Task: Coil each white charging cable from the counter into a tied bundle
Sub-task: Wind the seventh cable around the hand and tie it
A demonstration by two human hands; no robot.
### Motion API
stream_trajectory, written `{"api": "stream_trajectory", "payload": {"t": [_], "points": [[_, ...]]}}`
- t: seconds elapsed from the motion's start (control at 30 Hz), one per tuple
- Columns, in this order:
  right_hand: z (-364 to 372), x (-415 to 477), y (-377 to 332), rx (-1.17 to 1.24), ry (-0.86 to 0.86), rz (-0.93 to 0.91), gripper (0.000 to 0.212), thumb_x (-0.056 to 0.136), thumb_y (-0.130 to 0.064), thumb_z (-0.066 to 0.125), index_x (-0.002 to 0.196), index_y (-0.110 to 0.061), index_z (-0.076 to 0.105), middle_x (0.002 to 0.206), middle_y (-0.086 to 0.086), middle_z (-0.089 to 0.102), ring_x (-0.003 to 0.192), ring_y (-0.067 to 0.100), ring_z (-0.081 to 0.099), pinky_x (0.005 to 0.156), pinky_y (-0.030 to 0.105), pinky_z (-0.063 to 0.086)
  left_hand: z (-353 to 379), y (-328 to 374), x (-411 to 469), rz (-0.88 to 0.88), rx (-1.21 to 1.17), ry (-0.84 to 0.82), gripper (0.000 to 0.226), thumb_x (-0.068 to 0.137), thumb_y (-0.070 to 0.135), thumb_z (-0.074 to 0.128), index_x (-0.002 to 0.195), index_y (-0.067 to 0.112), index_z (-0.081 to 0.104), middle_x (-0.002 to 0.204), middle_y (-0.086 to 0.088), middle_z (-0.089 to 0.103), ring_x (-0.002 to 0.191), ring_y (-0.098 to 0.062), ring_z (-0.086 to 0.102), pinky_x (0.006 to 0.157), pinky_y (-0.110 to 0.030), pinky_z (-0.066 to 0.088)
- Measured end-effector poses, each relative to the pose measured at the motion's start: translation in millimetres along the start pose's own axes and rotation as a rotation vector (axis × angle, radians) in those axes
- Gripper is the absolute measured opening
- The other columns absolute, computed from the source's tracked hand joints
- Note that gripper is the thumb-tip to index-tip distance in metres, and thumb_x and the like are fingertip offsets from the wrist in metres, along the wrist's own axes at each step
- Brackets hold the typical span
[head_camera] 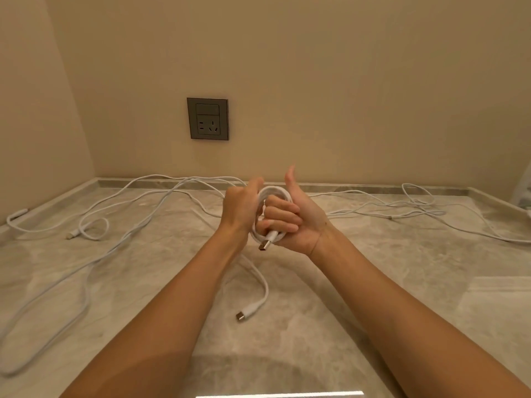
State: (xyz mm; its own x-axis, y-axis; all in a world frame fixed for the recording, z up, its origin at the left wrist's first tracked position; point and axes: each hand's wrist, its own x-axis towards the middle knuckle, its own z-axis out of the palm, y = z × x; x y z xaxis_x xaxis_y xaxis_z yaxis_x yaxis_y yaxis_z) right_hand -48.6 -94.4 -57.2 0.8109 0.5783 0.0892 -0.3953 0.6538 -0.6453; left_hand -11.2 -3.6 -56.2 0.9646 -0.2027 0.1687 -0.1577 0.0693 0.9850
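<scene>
Right now both hands are together above the middle of the counter point(373, 282), clamped on one coiled white charging cable point(275, 192). The right hand point(298, 218) curls its fingers through the coil, thumb up. The left hand point(240, 209) grips its left side. A USB plug point(263, 246) pokes out below. Loose white cables point(17, 214) sprawl left and right, and a second plug point(241, 315) lies nearer. A grey wall socket point(207, 118) sits beyond.

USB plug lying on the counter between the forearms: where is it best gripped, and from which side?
Probably the white housing, pinched across its two long sides from above. The USB plug lies flat on the counter with its metal tip toward the person. Its cable curves away behind, leaving both sides free.
</scene>
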Motion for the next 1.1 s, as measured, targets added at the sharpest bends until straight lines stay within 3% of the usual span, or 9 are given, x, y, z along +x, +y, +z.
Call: {"api": "stream_trajectory", "payload": {"t": [0.07,0.13,0.23,0.3,0.4,0.53,0.77,0.97,1.1], "points": [[2.3,-3.5,-2.6,-0.173,0.426,-0.112,0.082,0.083,-0.076,0.019,0.031,-0.013,0.030,0.025,-0.002,0.024,0.019,0.007,0.021,0.034,0.011,0.024,-4.3,-3.4,1.6,0.180,0.307,0.160,0.046,0.088,0.019,0.049,0.045,0.008,0.037,0.045,-0.003,0.040,0.051,-0.020,0.035,0.056,-0.031,0.032],[0.9,-5.7,-4.5,-0.367,0.735,-0.248,0.077,0.087,-0.071,0.019,0.039,-0.013,0.029,0.029,-0.003,0.021,0.021,0.007,0.017,0.029,0.010,0.019,-1.7,-5.2,-6.4,0.289,0.415,0.080,0.053,0.094,0.020,0.045,0.044,0.007,0.037,0.041,-0.001,0.035,0.043,-0.015,0.031,0.053,-0.030,0.029],[-4.3,-5.6,-6.2,-0.625,0.971,-0.383,0.068,0.092,-0.064,0.021,0.054,-0.009,0.036,0.038,0.000,0.030,0.023,0.008,0.023,0.030,0.012,0.020,7.7,-4.5,-17.4,0.322,0.423,-0.112,0.056,0.100,0.033,0.032,0.060,-0.002,0.053,0.049,-0.005,0.046,0.040,-0.014,0.040,0.049,-0.029,0.032],[-9.3,-8.1,-9.8,-0.679,1.027,-0.381,0.063,0.094,-0.061,0.022,0.064,-0.008,0.041,0.046,0.003,0.032,0.022,0.007,0.025,0.029,0.013,0.021,10.5,-3.1,-20.7,0.312,0.455,-0.212,0.049,0.099,0.037,0.030,0.064,0.009,0.050,0.052,0.001,0.049,0.034,-0.004,0.042,0.043,-0.021,0.030],[-11.6,-12.4,-13.9,-0.657,1.027,-0.379,0.059,0.095,-0.057,0.024,0.066,-0.008,0.039,0.043,0.000,0.029,0.022,0.007,0.023,0.029,0.014,0.020,11.7,-6.5,-19.3,0.344,0.555,-0.291,0.035,0.099,0.033,0.034,0.072,0.015,0.048,0.056,0.002,0.051,0.033,0.001,0.044,0.043,-0.016,0.030],[-9.1,-10.8,-13.6,-0.511,0.805,-0.407,0.055,0.096,-0.053,0.028,0.075,-0.007,0.049,0.037,-0.003,0.034,0.028,0.007,0.030,0.035,0.016,0.030,9.3,-8.9,-11.2,0.378,0.576,-0.136,0.033,0.100,0.027,0.034,0.073,0.014,0.047,0.055,0.001,0.050,0.046,-0.002,0.050,0.052,-0.014,0.036],[-8.7,-8.2,5.7,-0.629,0.671,-0.279,0.042,0.099,-0.044,0.032,0.080,-0.015,0.057,0.064,-0.003,0.053,0.069,0.009,0.052,0.087,0.036,0.041,-2.5,-7.1,-4.7,0.397,0.503,0.155,0.030,0.101,0.026,0.031,0.079,0.008,0.043,0.061,0.002,0.045,0.065,-0.019,0.043,0.055,-0.025,0.021],[-11.3,-4.9,0.3,-0.759,0.759,-0.417,0.040,0.102,-0.029,0.032,0.066,-0.015,0.043,0.040,-0.011,0.036,0.052,0.010,0.033,0.059,0.024,0.031,-4.0,-5.3,-3.5,0.337,0.416,0.068,0.040,0.099,0.032,0.036,0.069,0.013,0.056,0.064,-0.002,0.059,0.049,-0.006,0.045,0.054,-0.022,0.037],[-15.9,-13.0,-8.8,-0.822,0.650,-0.349,0.035,0.103,-0.020,0.031,0.070,-0.013,0.044,0.057,-0.005,0.034,0.040,0.002,0.030,0.057,0.020,0.027,-17.1,-4.4,5.7,0.398,0.445,0.065,0.041,0.098,0.024,0.042,0.064,0.012,0.061,0.057,0.004,0.056,0.046,-0.001,0.044,0.056,-0.026,0.035]]}}
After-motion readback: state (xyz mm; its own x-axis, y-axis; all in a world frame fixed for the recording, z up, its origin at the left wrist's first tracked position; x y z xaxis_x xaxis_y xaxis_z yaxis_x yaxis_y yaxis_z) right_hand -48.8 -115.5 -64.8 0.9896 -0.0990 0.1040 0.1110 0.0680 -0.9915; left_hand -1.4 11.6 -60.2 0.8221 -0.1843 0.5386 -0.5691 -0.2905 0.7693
